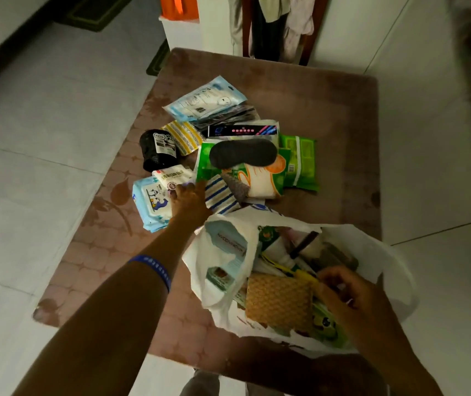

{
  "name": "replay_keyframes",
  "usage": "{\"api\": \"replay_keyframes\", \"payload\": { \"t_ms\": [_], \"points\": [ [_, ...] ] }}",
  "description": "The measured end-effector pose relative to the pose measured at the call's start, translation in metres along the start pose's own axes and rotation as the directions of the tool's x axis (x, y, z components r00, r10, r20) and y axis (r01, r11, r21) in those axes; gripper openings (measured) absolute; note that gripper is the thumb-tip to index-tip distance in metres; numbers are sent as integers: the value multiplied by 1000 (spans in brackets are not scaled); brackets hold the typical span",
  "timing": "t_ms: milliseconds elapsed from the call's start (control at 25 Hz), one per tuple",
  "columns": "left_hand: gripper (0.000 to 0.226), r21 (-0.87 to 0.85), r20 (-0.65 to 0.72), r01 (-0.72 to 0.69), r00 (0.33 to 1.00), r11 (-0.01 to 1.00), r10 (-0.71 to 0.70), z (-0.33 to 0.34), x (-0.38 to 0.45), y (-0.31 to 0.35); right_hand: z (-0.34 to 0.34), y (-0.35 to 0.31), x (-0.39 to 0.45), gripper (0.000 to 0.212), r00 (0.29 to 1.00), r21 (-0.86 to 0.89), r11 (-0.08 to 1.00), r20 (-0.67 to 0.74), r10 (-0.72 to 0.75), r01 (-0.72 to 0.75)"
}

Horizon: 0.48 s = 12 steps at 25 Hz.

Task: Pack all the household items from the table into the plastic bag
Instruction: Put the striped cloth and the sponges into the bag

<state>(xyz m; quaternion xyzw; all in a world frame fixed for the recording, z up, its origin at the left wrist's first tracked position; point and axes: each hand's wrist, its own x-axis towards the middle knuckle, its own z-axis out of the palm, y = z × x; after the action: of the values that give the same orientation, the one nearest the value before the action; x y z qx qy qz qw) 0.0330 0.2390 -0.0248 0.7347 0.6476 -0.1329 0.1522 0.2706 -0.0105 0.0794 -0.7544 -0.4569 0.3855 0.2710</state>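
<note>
A white plastic bag (222, 252) stands open on the near right of the table (328, 110), holding a tan sponge (278, 300) and several other items. My right hand (343, 292) is inside the bag's mouth, fingers curled over the contents; what it grips is unclear. My left hand (187, 200) reaches into the pile, fingertips on a small white packet (172, 175) beside a blue wet-wipes pack (149, 201). Further back lie a black roll (157, 151), a grey insole (242, 152) on a green pack (265, 178), and a face-mask pack (205, 100).
A striped cloth (220, 195) lies between my left hand and the bag. A second green pack (301, 164) sits to the right of the pile. Tiled floor surrounds the table, and clothes hang on a wooden stand (274, 24) behind it.
</note>
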Motion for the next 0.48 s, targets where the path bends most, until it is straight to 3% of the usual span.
{"api": "replay_keyframes", "payload": {
  "t_ms": [80,160,240,320,400,480],
  "points": [
    [62,13,-59,4,998,1000,-3,2,-11,-3,-6,7,-4,13,999,5,1000,-20,27,-27],
    [40,-258,-265,-27,963,966,-44,-10,-38,-6,-12,5,-7,18,997,42,998,-55,47,-44],
    [35,-626,-411,-97,884,774,-222,-49,-81,-9,-19,-8,-8,23,992,152,988,-120,40,-22],
    [31,-824,-430,-232,850,517,-305,-98,-142,-13,-27,-31,-6,28,986,338,938,-166,-18,74],
    [25,-820,-466,-367,874,439,-140,-136,-207,0,-33,-60,-2,40,986,533,833,-20,-163,149],
    [21,-747,-508,-517,850,418,143,-144,-241,28,-29,-84,1,61,929,608,782,195,-315,137]
  ]
}}
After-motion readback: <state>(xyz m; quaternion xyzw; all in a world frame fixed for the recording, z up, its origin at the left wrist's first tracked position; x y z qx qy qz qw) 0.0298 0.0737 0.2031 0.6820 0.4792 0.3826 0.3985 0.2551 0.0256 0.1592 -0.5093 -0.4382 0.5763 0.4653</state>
